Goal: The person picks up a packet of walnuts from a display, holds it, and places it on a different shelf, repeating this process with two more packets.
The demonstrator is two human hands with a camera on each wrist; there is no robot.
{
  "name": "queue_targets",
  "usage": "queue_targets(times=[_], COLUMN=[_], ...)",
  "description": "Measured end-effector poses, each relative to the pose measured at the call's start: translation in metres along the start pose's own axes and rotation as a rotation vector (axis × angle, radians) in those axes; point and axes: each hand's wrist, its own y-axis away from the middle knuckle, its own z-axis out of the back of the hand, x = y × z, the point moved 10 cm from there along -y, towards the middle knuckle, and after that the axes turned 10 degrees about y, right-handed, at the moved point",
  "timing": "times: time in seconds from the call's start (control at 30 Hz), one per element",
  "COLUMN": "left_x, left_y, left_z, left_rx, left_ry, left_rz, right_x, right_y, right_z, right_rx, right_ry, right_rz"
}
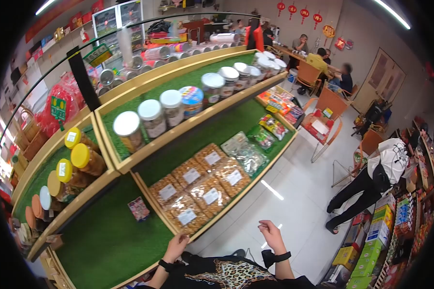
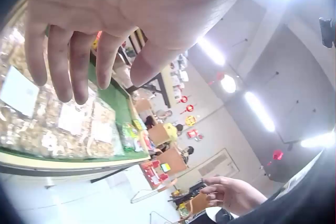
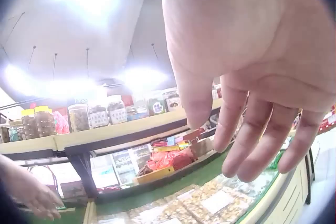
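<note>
Six clear packs of golden snack pieces (image 1: 210, 185) with white labels lie flat in two rows inside a green-turf display tray (image 1: 236, 120). The left hand (image 1: 177, 246) is just beside the nearest pack, at the tray's near rim; from that hand the pack bears between 12 and 1 o'clock. Whether the fingertips touch rim or wrapper cannot be determined. State of the left grip: thumb and fingers apart, relaxed, holding nothing.

The right hand (image 1: 273, 237) is beyond the tray's front edge, above the pale tiled floor (image 1: 236, 241); from it, the packs bear 10 o'clock, well apart. State of the right grip: thumb separate from the loosely extended fingers, holding nothing.

Adjacent stock, taken from the packs: a clear bag (image 1: 246, 154), contents indistinct, next to the far end at 2 o'clock; a small pink-patterned packet (image 1: 139, 209) alone in the neighbouring compartment, between 8 and 9 o'clock; a row of lidded jars (image 1: 172, 102) on the upper tier, near 12 o'clock; yellow-lidded jars (image 1: 84, 159) between 9 and 10 o'clock.
</note>
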Motion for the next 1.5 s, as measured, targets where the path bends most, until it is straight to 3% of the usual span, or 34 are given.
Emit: queue_targets(times=[0.23,0.43,0.53,0.7,0.97,1.23,1.5], left_x=[-0.111,-0.165,-0.194,-0.199,-0.254,-0.33,-0.364], left_y=[-0.02,-0.016,-0.012,-0.027,-0.102,-0.195,-0.234], left_z=[-0.162,-0.265,-0.3,-0.361,-0.432,-0.478,-0.539], left_rx=[0.301,0.473,0.492,0.656,0.763,0.841,0.916], left_ry=[0.168,0.082,-0.118,-0.097,-0.117,-0.194,-0.237], left_rz=[-0.218,-0.257,-0.477,-0.317,-0.405,-0.468,-0.489], right_x=[-0.011,-0.072,-0.103,-0.14,-0.146,-0.102,-0.103], right_y=[0.028,0.081,0.099,0.105,0.03,-0.087,-0.172], right_z=[0.119,0.204,0.218,0.216,0.263,0.347,0.357], right_rx=[-0.173,-0.362,-0.365,-0.37,-0.473,-0.615,-0.554], right_ry=[0.156,0.092,0.118,-0.02,0.089,0.221,0.221], right_rz=[0.108,-0.062,-0.145,-0.267,-0.246,-0.188,-0.194])
